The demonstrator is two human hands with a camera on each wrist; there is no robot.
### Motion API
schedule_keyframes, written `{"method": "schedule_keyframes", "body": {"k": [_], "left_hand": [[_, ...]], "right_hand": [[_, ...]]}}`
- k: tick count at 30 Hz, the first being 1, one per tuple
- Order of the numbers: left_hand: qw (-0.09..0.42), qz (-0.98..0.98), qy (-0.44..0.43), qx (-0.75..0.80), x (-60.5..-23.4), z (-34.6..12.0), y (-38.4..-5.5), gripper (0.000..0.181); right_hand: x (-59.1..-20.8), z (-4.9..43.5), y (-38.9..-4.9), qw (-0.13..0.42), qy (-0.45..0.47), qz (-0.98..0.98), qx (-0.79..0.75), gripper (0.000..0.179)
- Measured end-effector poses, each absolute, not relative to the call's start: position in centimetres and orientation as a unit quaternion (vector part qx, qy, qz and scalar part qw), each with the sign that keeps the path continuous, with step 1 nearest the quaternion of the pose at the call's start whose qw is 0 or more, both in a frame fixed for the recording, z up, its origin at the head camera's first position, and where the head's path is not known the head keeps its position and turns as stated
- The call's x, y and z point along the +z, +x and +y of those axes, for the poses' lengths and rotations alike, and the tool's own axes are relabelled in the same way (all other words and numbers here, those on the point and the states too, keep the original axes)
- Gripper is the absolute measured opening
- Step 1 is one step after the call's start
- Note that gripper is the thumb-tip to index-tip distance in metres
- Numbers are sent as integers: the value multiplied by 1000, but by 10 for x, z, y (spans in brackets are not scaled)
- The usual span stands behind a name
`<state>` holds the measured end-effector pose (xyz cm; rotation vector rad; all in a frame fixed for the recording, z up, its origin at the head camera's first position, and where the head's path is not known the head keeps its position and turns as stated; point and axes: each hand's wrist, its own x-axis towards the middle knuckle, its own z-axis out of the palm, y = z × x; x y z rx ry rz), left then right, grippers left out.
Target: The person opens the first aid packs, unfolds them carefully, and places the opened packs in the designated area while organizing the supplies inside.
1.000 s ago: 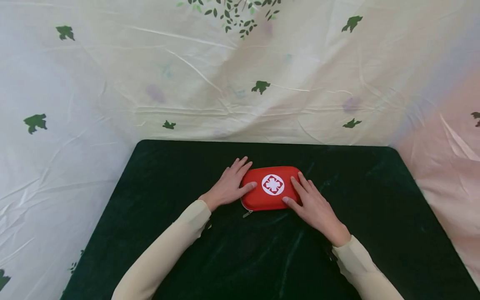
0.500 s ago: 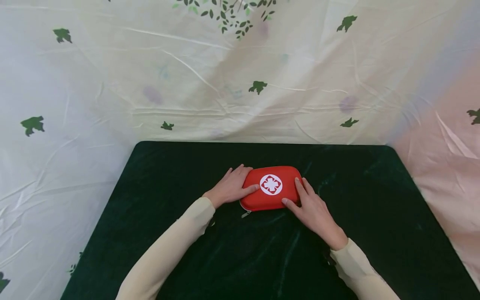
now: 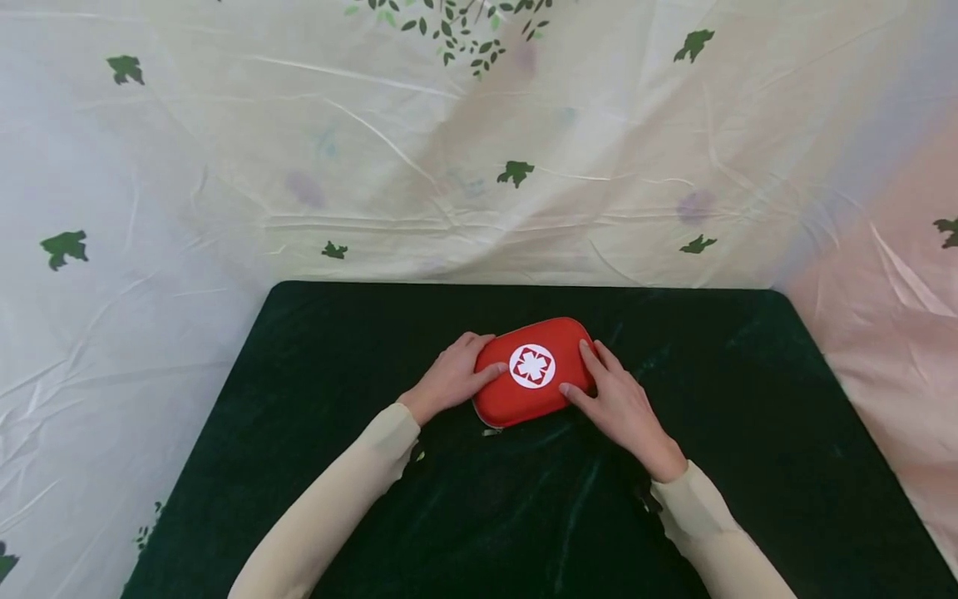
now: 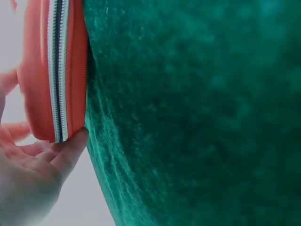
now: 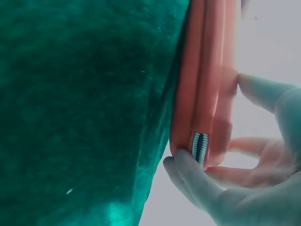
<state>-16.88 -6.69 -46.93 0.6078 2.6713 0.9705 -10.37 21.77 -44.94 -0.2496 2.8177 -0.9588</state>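
"One red case (image 3: pixel 545 395) with a round white emblem (image 3: pixel 532 366), near the middle of the dark green surface (image 3: pixel 748 399). How is it held?"

"At both ends. The left hand (image 3: pixel 452 372) grips it, thumb on top, other fingers bent round the left end. The right hand (image 3: pixel 624 408) grips the right end likewise. In the head view, some fingertips are lost behind the case."

"Is it lying flat?"

"It sits at a slant, right end farther from the person. Whether all its underside touches the surface, I can't tell; there's only shadow along that edge."

"And the zip?"

"A zip pull (image 3: pixel 491 432) shows at the near left corner, small and blurred. The left wrist view gives a long silver zip (image 4: pixel 59 70), cut off at the top. I can't make out whether it's fully done up."

"Anything else cut off?"

"Both cream sleeves (image 3: pixel 337 499) run out at the bottom of the head view. On the pale curtain (image 3: pixel 599 125) behind, a leaf print (image 3: pixel 467 33) is cropped by the top edge."
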Motion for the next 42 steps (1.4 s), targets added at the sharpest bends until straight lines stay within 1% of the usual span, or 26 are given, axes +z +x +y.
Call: {"method": "schedule_keyframes", "body": {"k": [6, 11, 17, 22, 30, 42], "left_hand": [[103, 905, 190, 367, -470, -76, -161, 61], [93, 896, 167, 402, -471, -83, -151, 60], [79, 888, 150, 427, -473, -89, -139, 61], [79, 887, 136, 434, -473, -93, -129, 65], [90, 884, 125, 442, -474, -96, -114, 72], [109, 876, 90, 461, -477, -102, -98, 74]], "right_hand": [[-448, 212, -117, 43, -109, 939, -323, 80], [-447, 206, -127, 33, -123, 936, -328, 76], [-448, 199, -140, 41, -121, 931, -342, 72], [-448, 191, -150, 44, -126, 928, -347, 71], [-445, 176, -161, 41, -135, 926, -351, 67], [-452, 158, -178, 52, -170, 922, -345, 65]]}}
